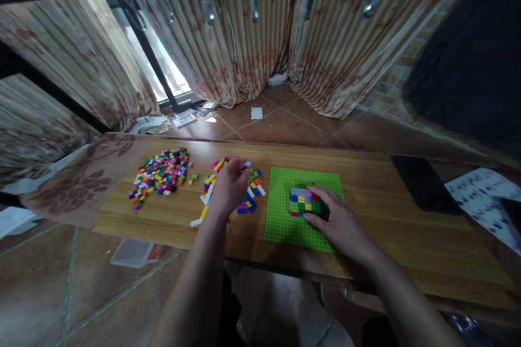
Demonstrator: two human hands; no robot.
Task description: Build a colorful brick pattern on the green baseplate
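Note:
My left hand (231,187) is over the middle pile of larger toy bricks (253,191), its fingers curled together; whatever they may hold is hidden. On the green studded baseplate (279,214) sits a low block build (300,201) of blue, grey, yellow, green and red bricks. Around the right side of that build my right hand (337,225) is closed, with the index finger at its far edge and the thumb at its near edge. The hand covers part of the build and of the baseplate.
A heap of small mixed bricks (160,171) lies on the left of the wooden table (366,179). At the right are a black tablet or phone (425,183) and a printed sheet (486,200). A clear plastic box (131,253) is on the floor.

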